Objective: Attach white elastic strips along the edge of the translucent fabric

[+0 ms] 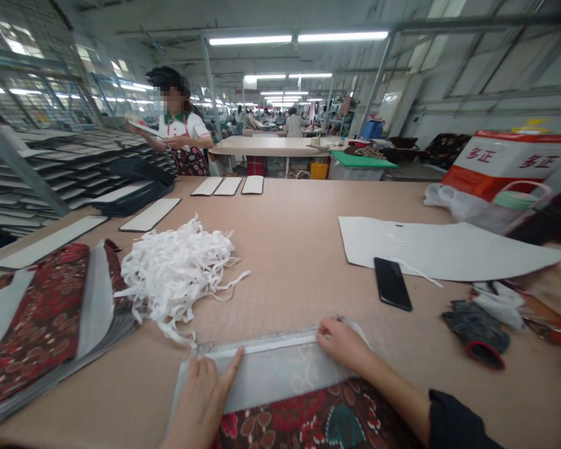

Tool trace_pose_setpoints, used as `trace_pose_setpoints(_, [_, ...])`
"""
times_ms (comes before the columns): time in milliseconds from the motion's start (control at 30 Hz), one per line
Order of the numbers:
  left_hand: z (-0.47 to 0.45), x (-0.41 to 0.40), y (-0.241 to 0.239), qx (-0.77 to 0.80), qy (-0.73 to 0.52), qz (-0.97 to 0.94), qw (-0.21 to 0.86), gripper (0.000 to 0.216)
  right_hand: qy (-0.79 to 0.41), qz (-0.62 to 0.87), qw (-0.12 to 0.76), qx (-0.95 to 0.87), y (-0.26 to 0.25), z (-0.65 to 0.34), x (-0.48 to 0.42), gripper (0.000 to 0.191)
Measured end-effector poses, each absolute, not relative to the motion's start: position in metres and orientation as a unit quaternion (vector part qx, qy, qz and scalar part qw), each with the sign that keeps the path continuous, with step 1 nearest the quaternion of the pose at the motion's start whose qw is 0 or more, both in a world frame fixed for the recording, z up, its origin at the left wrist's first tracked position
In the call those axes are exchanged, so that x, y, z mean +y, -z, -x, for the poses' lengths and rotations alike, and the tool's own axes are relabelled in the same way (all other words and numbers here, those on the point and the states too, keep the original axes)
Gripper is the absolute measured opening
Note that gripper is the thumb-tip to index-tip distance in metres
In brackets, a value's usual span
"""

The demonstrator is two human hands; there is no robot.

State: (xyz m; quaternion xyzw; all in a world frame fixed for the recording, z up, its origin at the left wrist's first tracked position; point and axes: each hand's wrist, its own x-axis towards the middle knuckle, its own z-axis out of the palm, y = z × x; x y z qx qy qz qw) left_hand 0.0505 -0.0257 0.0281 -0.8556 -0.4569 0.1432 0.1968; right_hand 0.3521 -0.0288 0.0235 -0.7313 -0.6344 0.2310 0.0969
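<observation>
In front of me lies a piece of dark red floral fabric (290, 415) with a grey sheer panel (271, 368) along its far side. A narrow white strip (280, 342) runs along that panel's far edge. My left hand (206, 390) rests on the panel's left end, one finger stretched along the strip and apart from the others. At the right end my right hand (343, 343) has its fingers closed on the strip. Beyond my left hand is a tangled heap of white strips (177, 265).
A stack of floral fabric pieces (42, 312) lies at left. To the right are a black phone (393, 284), a large white sheet (430, 246) and a dark sleeve-like cloth (477, 333). White padded panels (227, 186) sit farther back. A co-worker (182, 131) stands behind the table.
</observation>
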Motion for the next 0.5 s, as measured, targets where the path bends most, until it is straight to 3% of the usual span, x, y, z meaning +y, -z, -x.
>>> trace_pose_setpoints(333, [-0.062,-0.020,-0.033,-0.443,-0.185,0.853,0.206,0.062,-0.225,0.748,0.082,-0.619,-0.030,-0.347,-0.029,0.019])
trace_pose_setpoints(500, [-0.081,-0.020,-0.039,-0.410,-0.125,0.882,0.197,0.046,-0.205,0.740,0.069,-0.637,-0.029,-0.348,-0.029,0.020])
